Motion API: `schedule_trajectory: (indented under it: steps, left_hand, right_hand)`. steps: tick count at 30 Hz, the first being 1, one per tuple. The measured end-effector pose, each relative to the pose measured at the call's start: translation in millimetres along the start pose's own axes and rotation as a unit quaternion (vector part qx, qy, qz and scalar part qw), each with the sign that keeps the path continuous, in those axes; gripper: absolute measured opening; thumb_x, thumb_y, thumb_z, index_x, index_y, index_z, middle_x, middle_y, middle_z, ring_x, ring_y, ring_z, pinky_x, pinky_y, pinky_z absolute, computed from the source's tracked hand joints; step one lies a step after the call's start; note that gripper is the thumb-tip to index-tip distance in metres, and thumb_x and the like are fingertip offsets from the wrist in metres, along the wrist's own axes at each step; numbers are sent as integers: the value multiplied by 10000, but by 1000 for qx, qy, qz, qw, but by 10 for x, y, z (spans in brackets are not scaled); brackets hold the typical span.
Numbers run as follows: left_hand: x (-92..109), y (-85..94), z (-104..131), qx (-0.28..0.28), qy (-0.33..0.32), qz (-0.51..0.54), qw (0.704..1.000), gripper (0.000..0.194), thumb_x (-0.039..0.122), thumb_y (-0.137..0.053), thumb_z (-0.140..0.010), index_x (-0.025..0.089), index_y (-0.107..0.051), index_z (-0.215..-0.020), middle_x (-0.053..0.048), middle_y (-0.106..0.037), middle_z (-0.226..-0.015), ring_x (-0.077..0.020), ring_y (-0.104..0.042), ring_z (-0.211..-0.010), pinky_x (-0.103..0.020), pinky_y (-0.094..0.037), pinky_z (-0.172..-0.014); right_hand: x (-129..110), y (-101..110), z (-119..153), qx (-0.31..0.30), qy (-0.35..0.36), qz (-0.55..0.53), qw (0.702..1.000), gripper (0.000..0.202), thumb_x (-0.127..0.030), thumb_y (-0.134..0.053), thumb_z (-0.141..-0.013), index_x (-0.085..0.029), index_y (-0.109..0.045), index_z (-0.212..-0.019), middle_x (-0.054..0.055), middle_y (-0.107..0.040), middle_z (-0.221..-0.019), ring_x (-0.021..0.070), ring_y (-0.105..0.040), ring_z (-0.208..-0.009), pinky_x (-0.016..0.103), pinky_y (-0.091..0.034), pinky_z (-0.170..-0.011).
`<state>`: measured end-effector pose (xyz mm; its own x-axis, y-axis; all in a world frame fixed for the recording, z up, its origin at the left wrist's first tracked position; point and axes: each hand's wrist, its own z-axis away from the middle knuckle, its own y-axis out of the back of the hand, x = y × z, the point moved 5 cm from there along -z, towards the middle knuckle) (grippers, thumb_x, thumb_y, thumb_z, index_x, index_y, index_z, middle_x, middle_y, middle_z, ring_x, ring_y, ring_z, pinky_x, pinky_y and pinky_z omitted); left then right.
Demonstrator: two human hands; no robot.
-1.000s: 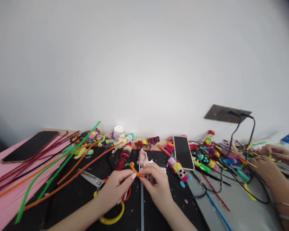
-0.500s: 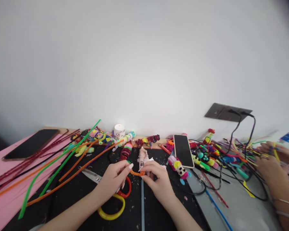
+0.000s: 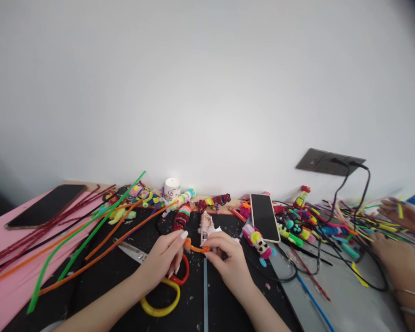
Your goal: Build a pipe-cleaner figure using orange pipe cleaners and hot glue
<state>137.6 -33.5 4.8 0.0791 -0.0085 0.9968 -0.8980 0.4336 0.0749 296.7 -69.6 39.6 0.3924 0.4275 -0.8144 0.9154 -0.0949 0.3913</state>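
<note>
An orange pipe cleaner with a curled end spans the gap between my hands above the black mat. My right hand pinches its right end between thumb and fingertips. My left hand is closed, thumb and fingertips at the curled end. Just beyond the hands lies a pale, stained glue gun, partly hidden by my right hand. Scissors with yellow and red handles lie under my left hand, blades pointing to the upper left.
Long green pipe cleaners and others lie left over pink paper and a dark phone. A white-framed phone, pipe-cleaner figures and cables are right. Another person's hands work at far right.
The left fingertips have shifted slightly, uncovering the curled orange end. My right hand keeps its pinch. At far right, the other person's upper hand has moved away from the lower one.
</note>
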Motion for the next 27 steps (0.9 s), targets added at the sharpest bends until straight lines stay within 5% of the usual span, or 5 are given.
schedule_trajectory:
  steps: [5, 27]
  left_hand:
    - [-1, -16, 11, -18, 3, -21, 1000, 430, 523, -365, -909, 183, -504, -685, 82, -431, -382, -72, -345, -301, -177, -271, -353]
    - [9, -42, 26, -17, -8, -89, 996, 388, 412, -414, -881, 211, -394, -550, 86, -392, -335, -81, -381, -289, -180, -285, -365]
  right_hand:
    - [-9, 8, -4, 3, 11, 8, 1000, 115, -137, -648, -781, -212, -723, -825, 38, -664, -823, 130, -538, -595, 235, -419, -508]
    - [-26, -19, 12, -10, 20, 14, 1000, 197, -49, -634, -741, -190, -737, -832, 54, -693, -813, 155, -580, -630, 250, -435, -541]
